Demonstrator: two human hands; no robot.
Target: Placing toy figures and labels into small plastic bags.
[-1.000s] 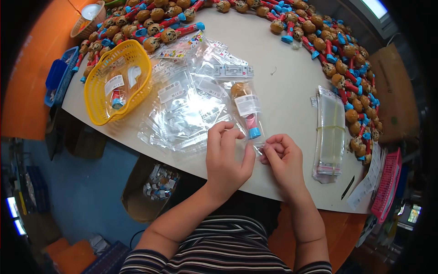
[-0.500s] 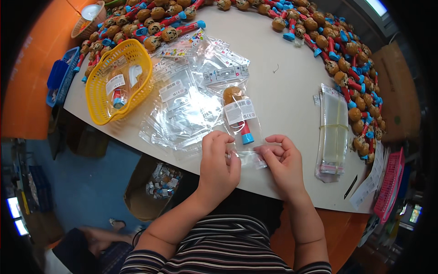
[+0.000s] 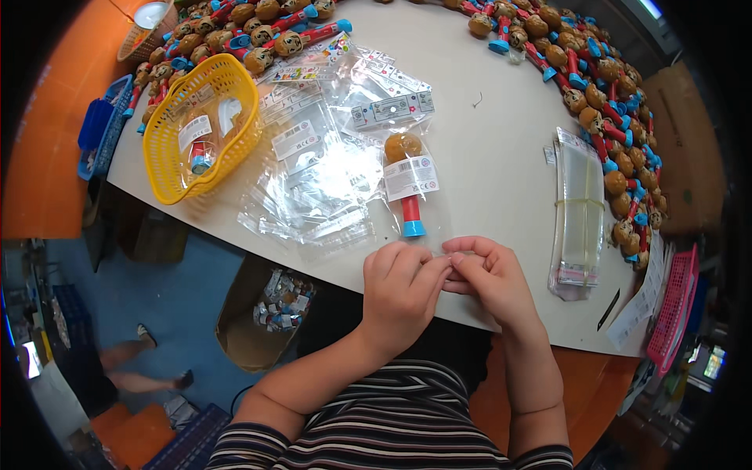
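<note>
Yellow basket [image 3: 166,149], red-and-blue toy [image 3: 409,188]

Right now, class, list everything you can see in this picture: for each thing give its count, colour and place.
bagged toy: one, brown head, red stem, blue base, in a clear bag at table centre, its open end under both hands
loose toys: many, brown, red and blue, along the far and right table edges
yellow basket: one, table's left, a bagged toy inside
filled clear bags: a pile, table centre-left
empty clear bags: one banded stack, table's right
white table: one, rounded
blue trays: about two, left of table
pink basket: one, far right
left hand: fingers pinching the bag end
right hand: fingers pinching the bag end
</note>
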